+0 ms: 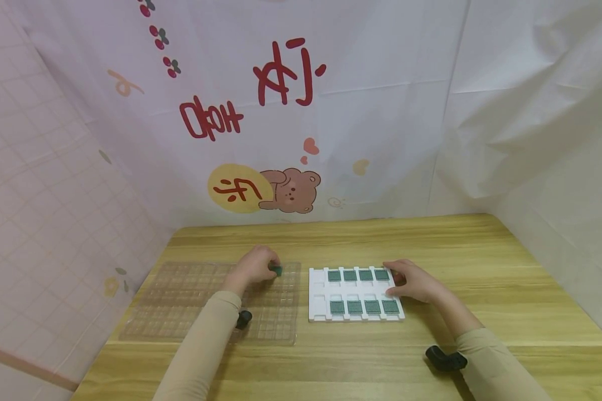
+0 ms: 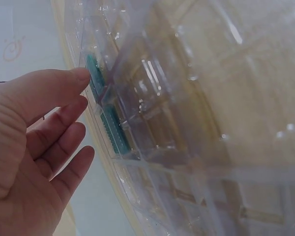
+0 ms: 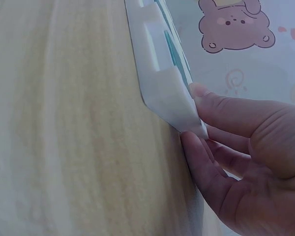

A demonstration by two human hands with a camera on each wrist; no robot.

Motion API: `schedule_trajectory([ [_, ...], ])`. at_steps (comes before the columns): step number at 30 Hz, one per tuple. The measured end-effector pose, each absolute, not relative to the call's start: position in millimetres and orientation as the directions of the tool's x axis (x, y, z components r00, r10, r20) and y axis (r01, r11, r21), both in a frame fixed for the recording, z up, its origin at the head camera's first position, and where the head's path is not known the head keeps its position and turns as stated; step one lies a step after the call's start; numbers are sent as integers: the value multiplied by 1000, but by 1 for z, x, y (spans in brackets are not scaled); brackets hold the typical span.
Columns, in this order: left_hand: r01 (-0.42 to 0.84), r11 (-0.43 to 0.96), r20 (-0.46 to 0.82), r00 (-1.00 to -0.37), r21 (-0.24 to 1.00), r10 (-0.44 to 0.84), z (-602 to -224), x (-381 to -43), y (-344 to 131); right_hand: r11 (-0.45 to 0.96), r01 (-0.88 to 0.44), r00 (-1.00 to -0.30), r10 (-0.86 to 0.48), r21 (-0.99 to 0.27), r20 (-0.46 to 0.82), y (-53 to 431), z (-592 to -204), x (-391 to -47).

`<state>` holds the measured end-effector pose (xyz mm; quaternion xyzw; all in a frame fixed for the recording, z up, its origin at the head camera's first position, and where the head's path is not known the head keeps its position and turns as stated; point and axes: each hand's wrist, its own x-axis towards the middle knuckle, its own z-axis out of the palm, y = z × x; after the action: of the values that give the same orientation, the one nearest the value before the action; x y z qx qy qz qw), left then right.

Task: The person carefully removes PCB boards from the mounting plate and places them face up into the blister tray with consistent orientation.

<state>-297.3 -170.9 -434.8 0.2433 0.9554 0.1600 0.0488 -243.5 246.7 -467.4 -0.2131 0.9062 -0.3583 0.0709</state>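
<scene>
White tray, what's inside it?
Eight green pieces sit in the white tray, four in each row. The slot bottoms under them can't be seen because the pieces cover them.

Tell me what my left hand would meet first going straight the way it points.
Likely a green piece right at your left hand, over or in the clear tray; depth leaves contact unclear.

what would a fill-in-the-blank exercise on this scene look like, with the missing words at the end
1. The white tray holds exactly ____ (a number) green chips.
2. In the head view, the right hand grips the ____ side of the white tray.
3. In that view, the clear plastic tray lies to the ____ of the white one.
4. The cartoon animal on the backdrop is a ____.

Missing words: eight; right; left; bear
</scene>
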Motion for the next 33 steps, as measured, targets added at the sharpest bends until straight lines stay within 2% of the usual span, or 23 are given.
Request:
schedule_trajectory([
  [21,499,775,126,-862,388,491,-428,-283,-174,648,-328,-902,-431,-688,24,243,-463,-239],
  [33,521,775,240,-853,358,463,-429,-271,-164,651,-333,-900,-435,-682,24,244,-463,-240],
])
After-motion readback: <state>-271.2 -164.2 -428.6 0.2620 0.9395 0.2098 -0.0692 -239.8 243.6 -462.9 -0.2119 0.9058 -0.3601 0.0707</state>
